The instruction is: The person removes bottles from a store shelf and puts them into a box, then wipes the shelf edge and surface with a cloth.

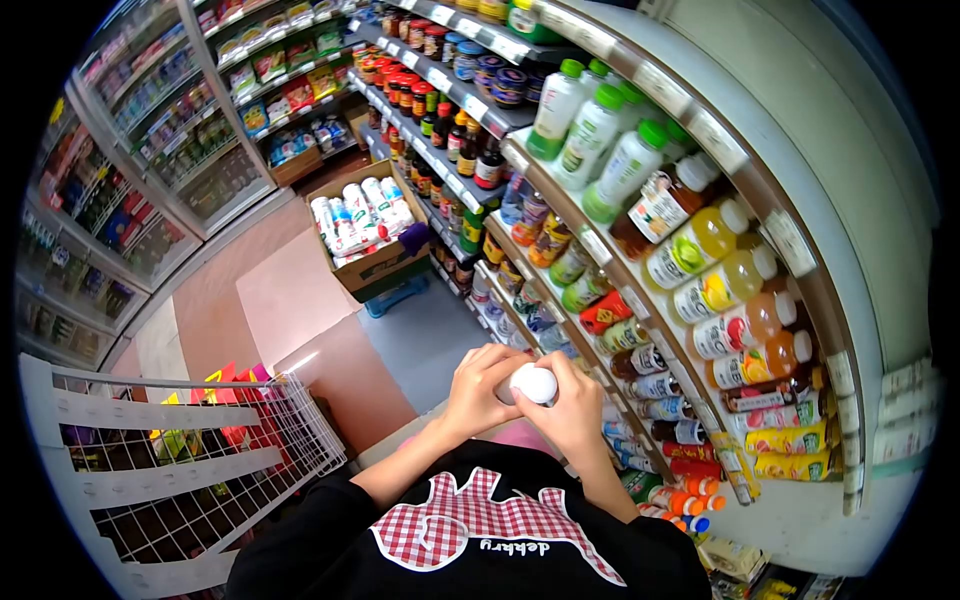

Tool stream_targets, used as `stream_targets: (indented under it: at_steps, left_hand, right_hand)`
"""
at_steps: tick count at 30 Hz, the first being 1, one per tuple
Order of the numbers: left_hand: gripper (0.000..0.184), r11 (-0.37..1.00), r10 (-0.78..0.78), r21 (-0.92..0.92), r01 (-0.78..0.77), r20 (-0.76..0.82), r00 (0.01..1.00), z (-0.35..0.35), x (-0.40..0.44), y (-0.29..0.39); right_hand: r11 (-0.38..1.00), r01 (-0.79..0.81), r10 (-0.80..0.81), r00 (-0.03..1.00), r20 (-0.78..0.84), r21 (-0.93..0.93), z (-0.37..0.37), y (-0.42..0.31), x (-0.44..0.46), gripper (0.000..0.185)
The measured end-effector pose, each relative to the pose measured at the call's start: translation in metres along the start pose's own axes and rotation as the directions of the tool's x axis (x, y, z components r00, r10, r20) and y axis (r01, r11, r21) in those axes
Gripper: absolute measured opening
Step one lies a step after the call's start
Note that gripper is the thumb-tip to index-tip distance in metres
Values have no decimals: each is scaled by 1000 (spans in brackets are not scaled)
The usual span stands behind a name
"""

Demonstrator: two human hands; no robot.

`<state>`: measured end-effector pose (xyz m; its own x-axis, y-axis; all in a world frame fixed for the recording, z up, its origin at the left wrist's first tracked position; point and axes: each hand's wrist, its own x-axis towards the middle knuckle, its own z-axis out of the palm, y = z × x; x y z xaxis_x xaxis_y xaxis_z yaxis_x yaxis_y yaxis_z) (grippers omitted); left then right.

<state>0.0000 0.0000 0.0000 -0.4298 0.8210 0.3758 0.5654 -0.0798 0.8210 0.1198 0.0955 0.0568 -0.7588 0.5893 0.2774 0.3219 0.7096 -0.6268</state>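
Centrally, a small white round-topped container (537, 384) sits between two bare hands, held up in front of the person's chest, its smooth top turned toward the head. The left hand (478, 392) grasps it from the left and the right hand (568, 402) from the right, with the fingers of both curled around its sides, so most of its body is hidden. Below the hands spreads a black short-sleeved shirt (310, 540) bearing a red-and-white checked animal-shaped patch (425, 540).

On the person's right, near the right hand, rise brown-edged drink shelves (597, 245). They carry green-capped white plastic bottles (590, 145) at the top, then white-capped bottles of yellow and orange drink (720, 290) lower along the row. Some orange-capped plastic bottles (672, 496) show near the right elbow.

Ahead and slightly left of the hands, well apart from them, an open brown cardboard box (385, 268) full of white packages (360, 212) rests on a blue plastic stool (397, 298). Beyond it, glass jars with red lids (405, 95) line another shelf. Farther left stand tall glass-fronted cabinets (195, 150), and a white wire rack with flat pale bands (180, 490) is beside the left arm.
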Motion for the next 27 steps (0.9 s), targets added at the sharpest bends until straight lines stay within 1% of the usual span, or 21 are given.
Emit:
stream_targets:
  at_steps: [2, 3, 4, 5, 8, 11, 12, 13, 14, 15, 16, 17, 19, 20, 23, 24, 26, 27]
  left_hand:
    - [50, 999, 6, 40, -4, -45, 999, 6, 2, -1]
    - [50, 996, -41, 75, 43, -23, 999, -38, 5, -29]
    - [51, 995, -79, 51, 81, -35, 996, -32, 5, -32]
    - [51, 994, -80, 72, 83, -45, 996, -42, 17, -47]
    - [50, 977, -197, 43, 207, -168, 966, -51, 25, -69]
    - [45, 858, -512, -173, 484, -217, 831, -59, 19, -112]
    - [38, 788, -611, -235, 570, -178, 771, -57, 13, -132]
    - [36, 670, -711, -365, 647, -66, 700, -56, 8, -157]
    - [35, 533, -778, -469, 705, 55, 625, -60, 6, -184]
    - [35, 362, -817, -558, 747, 196, 543, -59, 9, -194]
    - [43, 263, -824, -543, 797, 304, 479, -61, 12, -203]
    - [45, 166, -830, -600, 782, 343, 440, -70, 21, -213]
    - [49, -68, -811, -699, 712, 454, 369, -65, 34, -228]
    - [55, -113, -805, -719, 685, 471, 361, -72, 43, -238]
    - [57, -251, -794, -804, 538, 489, 361, -65, 67, -275]
    - [59, -286, -802, -827, 484, 483, 351, -72, 73, -284]
    - [58, -306, -798, -856, 417, 469, 378, -69, 87, -302]
    - [58, -305, -801, -869, 389, 455, 389, -78, 94, -309]
  right_hand:
    - [1000, 19, -19, 999, 33, 1, 2, 11, 6, 34]
    - [998, -15, 12, 999, 52, 56, 45, -9, 33, 35]
    - [998, -36, 32, 996, 86, 44, 46, -3, 37, 35]
    - [997, -32, 27, 997, 78, 65, 61, 1, 57, 36]
    - [993, -104, 98, 989, 111, 53, 95, 25, 86, 37]
    - [983, -177, 167, 974, 155, 54, 125, 44, 118, 39]
    - [975, -212, 198, 965, 174, 69, 135, 52, 126, 40]
    - [975, -210, 194, 965, 178, 74, 144, 58, 138, 41]
    - [975, -203, 186, 967, 176, 86, 155, 60, 153, 42]
    - [976, -202, 185, 966, 182, 84, 161, 65, 163, 42]
    - [979, -192, 178, 969, 168, 72, 169, 68, 173, 43]
    - [978, -184, 166, 972, 168, 99, 183, 67, 187, 42]
    - [978, -175, 154, 971, 183, 110, 195, 74, 204, 42]
    - [974, -201, 176, 963, 205, 108, 204, 70, 216, 42]
    - [970, -192, 157, 963, 219, 149, 221, 83, 240, 42]
    - [960, -208, 166, 962, 218, 185, 232, 79, 249, 41]
    - [949, -219, 169, 961, 219, 228, 244, 88, 260, 37]
    - [939, -223, 170, 962, 213, 261, 255, 88, 266, 35]
